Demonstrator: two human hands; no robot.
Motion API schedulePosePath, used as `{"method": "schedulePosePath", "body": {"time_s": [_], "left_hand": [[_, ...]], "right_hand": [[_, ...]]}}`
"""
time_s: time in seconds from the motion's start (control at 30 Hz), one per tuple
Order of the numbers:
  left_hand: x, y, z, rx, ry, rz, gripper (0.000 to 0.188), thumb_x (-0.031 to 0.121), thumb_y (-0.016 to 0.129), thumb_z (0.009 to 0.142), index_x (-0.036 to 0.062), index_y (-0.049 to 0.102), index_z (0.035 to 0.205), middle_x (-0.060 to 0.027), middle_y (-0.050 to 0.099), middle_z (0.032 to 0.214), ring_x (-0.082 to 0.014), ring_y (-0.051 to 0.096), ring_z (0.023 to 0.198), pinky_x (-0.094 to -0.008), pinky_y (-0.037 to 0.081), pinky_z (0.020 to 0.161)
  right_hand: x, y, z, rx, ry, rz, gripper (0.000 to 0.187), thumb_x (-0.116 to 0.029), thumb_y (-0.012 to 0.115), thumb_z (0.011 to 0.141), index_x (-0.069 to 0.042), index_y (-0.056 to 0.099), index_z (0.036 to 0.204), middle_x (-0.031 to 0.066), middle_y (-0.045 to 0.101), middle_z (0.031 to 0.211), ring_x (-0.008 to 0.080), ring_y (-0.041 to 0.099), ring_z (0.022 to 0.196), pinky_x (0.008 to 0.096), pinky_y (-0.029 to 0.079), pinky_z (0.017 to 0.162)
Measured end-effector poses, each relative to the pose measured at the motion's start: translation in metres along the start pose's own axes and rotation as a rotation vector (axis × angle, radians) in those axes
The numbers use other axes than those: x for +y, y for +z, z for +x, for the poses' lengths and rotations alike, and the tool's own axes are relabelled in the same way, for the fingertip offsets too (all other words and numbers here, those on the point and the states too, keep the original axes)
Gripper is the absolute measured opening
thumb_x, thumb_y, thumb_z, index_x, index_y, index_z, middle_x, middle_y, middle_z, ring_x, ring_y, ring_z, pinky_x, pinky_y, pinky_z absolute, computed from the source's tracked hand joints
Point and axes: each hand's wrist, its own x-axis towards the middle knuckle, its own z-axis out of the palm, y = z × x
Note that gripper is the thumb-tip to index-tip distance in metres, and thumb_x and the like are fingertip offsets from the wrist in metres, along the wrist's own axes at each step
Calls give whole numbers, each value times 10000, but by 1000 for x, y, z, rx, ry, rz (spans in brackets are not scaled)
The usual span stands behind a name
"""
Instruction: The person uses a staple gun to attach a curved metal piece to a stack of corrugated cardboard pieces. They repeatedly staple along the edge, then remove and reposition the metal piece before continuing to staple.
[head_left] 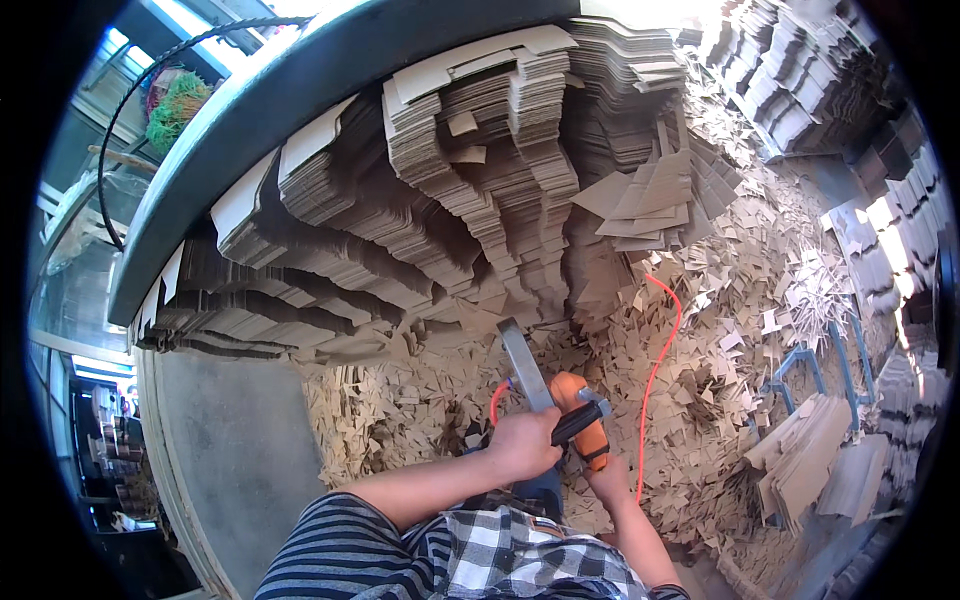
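An orange power tool (pixel 568 388) with a long grey metal bar (pixel 525 362) is in front of my body, the bar angled up and away to the left. My left hand (pixel 525 446) is closed around the black side handle (pixel 577 423). Behind it, my right hand (pixel 610 482) wraps the rear of the orange body; its fingers are partly hidden. Beyond the bar's tip rise tall stacks of die-cut cardboard sheets (pixel 440 165) with wavy, stepped edges. Loose cardboard pieces (pixel 650 200) fan out on the stacks' right side.
Cardboard scraps (pixel 720 400) cover the floor around me. A red hose (pixel 660 360) curves over them on the right. Further right are a blue metal frame (pixel 797 375), leaning cardboard sheets (pixel 815 460) and more stacks (pixel 800 80). A dark curved edge (pixel 230 130) borders the stacks on the far left.
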Motion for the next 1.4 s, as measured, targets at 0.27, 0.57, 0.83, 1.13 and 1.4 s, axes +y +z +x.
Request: {"method": "schedulePosePath", "body": {"time_s": [0.27, 0.57, 0.83, 1.13, 1.4], "left_hand": [[-39, -43, 17, 93, 92, 40, 315, 228, 661, 667, 48, 561, 905, -171, 622, 745, -359, 624, 737, -448, 493, 674], [-77, -75, 35, 111, 90, -13, 288, 208, 685, 635, 78, 596, 876, -147, 629, 724, -320, 630, 712, -402, 494, 660], [-79, -110, 30, 47, 113, 33, 292, 226, 673, 682, 107, 621, 944, -130, 648, 780, -296, 639, 758, -391, 503, 694], [-114, -113, 42, 17, 182, -57, 224, 158, 641, 656, 90, 620, 869, -132, 640, 771, -296, 631, 770, -376, 488, 708], [-121, -114, 54, -25, 264, -49, 296, 158, 691, 628, 53, 589, 885, -141, 619, 753, -295, 612, 718, -376, 472, 674]], "right_hand": [[-50, 25, 9, 79, 49, 66, 264, -244, 650, 674, -48, 638, 851, 200, 640, 772, 380, 622, 772, 437, 480, 675], [-89, 51, 16, 148, 48, -87, 282, -205, 650, 657, -33, 636, 880, 202, 643, 774, 382, 625, 789, 439, 486, 698], [-123, 54, -4, 45, 207, -160, 384, -267, 650, 676, -47, 607, 987, 194, 650, 904, 362, 619, 893, 428, 492, 757], [-133, 71, -10, 67, 221, -45, 404, -326, 686, 656, -47, 621, 941, 194, 655, 872, 360, 630, 854, 424, 484, 754], [-118, 87, -5, 201, 190, 52, 261, -133, 688, 628, 22, 615, 826, 179, 633, 704, 325, 638, 686, 398, 484, 625]]}}
